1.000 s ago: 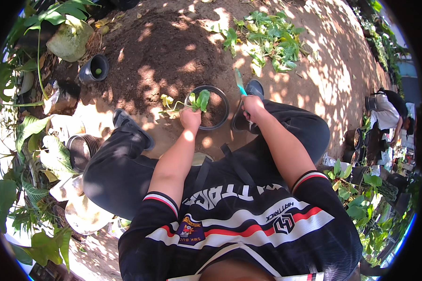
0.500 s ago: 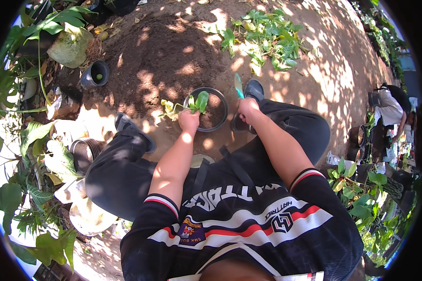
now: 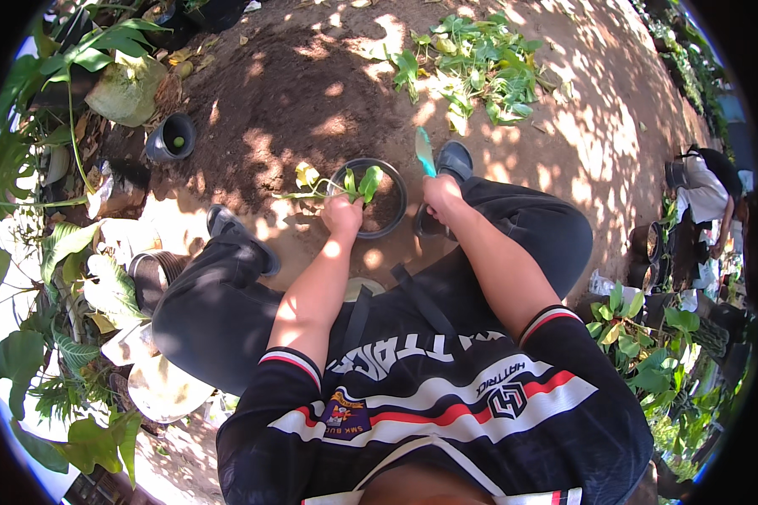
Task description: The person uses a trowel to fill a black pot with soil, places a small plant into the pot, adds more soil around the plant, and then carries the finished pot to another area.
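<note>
My left hand (image 3: 344, 215) is closed round the stems of a leafy green plant cutting (image 3: 367, 183) at the left rim of a black plant pot (image 3: 403, 204). Broad leaves stand over the pot, while a paler stem with yellowish leaves sticks out leftward past the rim. Brown soil (image 3: 384, 212) shows inside. To the pot's right, my right hand (image 3: 442, 199) grips a teal hand trowel (image 3: 425, 151), its blade pointing up and away from me. My fingers hide most of its handle.
Dark loose soil (image 3: 261, 101) spreads beyond the pot. A heap of cut leafy plants (image 3: 488, 71) lies at the far right. Another black pot (image 3: 170, 136) rests tilted at the left, near stacked pots (image 3: 156, 273). Another person (image 3: 707, 189) bends over at the far right.
The trowel's blade has turned, showing a broader face. The cutting has shifted in my left hand: its yellowish leaves are higher and a pale stem now points left. The pot has barely moved.
</note>
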Demonstrator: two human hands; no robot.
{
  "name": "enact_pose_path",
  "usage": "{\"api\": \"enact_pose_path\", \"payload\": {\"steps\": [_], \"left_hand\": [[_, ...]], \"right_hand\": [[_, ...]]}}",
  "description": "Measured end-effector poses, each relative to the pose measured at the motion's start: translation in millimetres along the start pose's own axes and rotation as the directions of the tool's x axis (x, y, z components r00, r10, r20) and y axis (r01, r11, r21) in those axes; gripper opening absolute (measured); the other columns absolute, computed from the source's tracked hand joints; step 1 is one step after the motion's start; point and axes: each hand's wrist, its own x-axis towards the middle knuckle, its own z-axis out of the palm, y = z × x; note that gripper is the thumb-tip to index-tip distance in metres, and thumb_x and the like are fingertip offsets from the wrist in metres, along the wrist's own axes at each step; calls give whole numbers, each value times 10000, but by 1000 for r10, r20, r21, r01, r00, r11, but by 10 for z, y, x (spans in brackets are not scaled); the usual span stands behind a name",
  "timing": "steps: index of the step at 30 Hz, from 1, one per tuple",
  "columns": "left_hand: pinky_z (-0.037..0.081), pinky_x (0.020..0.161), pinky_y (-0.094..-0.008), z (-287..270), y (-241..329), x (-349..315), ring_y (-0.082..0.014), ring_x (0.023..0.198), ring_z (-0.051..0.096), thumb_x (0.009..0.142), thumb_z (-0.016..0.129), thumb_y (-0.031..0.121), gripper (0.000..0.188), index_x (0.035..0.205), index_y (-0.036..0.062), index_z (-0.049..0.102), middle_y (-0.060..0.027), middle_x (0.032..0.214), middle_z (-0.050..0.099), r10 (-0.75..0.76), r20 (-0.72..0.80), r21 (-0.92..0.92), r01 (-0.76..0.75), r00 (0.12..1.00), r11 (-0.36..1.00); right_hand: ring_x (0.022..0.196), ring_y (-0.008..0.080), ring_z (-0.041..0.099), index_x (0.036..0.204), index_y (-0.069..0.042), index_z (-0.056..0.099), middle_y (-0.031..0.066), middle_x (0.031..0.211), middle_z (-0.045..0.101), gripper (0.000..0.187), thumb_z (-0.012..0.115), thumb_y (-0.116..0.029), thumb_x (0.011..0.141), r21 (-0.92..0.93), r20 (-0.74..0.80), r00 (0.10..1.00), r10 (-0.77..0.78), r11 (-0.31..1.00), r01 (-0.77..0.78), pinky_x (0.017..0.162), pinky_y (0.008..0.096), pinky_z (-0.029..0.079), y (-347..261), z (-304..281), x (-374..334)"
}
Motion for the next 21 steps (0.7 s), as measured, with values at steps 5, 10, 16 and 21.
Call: {"api": "enact_pose_path", "payload": {"steps": [5, 10, 16, 21], "left_hand": [[440, 758, -407, -5, 11, 20, -326, 839, 560, 652, 717, 308, 264, 701, 64, 628, -161, 811, 598, -36, 118, -23, 39, 992, 999], [451, 685, -406, 6, 8, 7, -342, 732, 575, 667, 707, 293, 269, 699, 44, 610, -153, 728, 604, -47, 176, -156, 75, 983, 985], [446, 633, -367, -55, 30, 28, -302, 662, 595, 700, 692, 264, 262, 746, 15, 626, -157, 698, 621, -62, 201, -244, 111, 978, 964], [448, 665, -389, 6, -9, 29, -331, 719, 590, 716, 662, 278, 242, 779, 46, 637, -161, 754, 627, -113, 188, -272, 163, 976, 948]], "right_hand": [[467, 145, 504, 758, -49, 546, 46, 628, 522, 239, 444, -238, 863, -130, 263, 963, 52, 991, -18, 400, 308, 377, 166, 15, 202], [664, 216, 606, 839, -26, 590, 98, 778, 613, 216, 503, -223, 820, -456, 138, 990, -43, 884, 102, 554, 333, 475, 242, -92, 280], [965, 324, 584, 1052, 25, 542, 176, 1018, 605, 348, 537, -117, 735, -813, 145, 925, -351, 490, 313, 788, 373, 475, 164, -444, -353], [931, 349, 590, 1040, 50, 491, 215, 962, 607, 307, 478, -84, 763, -813, 191, 921, -341, 470, 343, 762, 415, 471, 333, -388, -452]]}}
